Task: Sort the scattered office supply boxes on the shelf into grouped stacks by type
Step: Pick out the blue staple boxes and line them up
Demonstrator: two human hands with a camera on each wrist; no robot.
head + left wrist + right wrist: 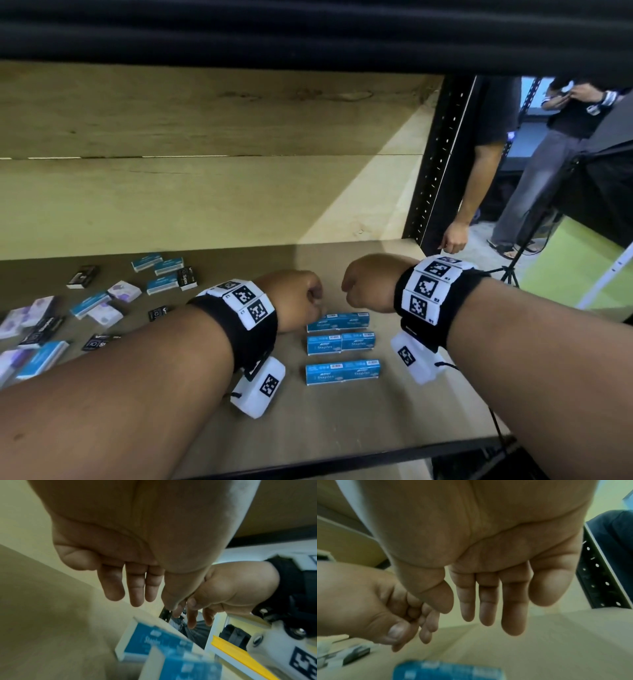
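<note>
- Head view is showing both hands hanging over the shelf board (404, 404), just above the farthest of the sorted blue staple boxes (339, 322).
- The left hand (294, 298) is hovering with fingers (135, 588) hanging loose and relaxed, holding nothing, as the left wrist view is showing.
- The right hand (368, 282) is likewise hanging slack, fingers (513, 601) pointing down and nearly straight, gripping nothing.
- The two hands are sitting very near each other, knuckles almost meeting.
- Risk, as a judgement: with both hands crowding the same spot, a careless drop of either wrist could be nudging the neat blue rows askew, since the boxes look light and are lying loose.
- A second risk: the white wrist camera housing (258, 387) is hanging close beside the nearest blue box (342, 371) and could be knocking it.
- The sorted blue boxes are lying flat in three rows, white-edged, printed "Staples", middle of the shelf.
- The unsorted boxes (102, 308) are lying scattered at the left: blue, black and pale purple ones, mixed and angled, some overlapping.
- Most of the sorting is seemingly waiting to be done.
</note>
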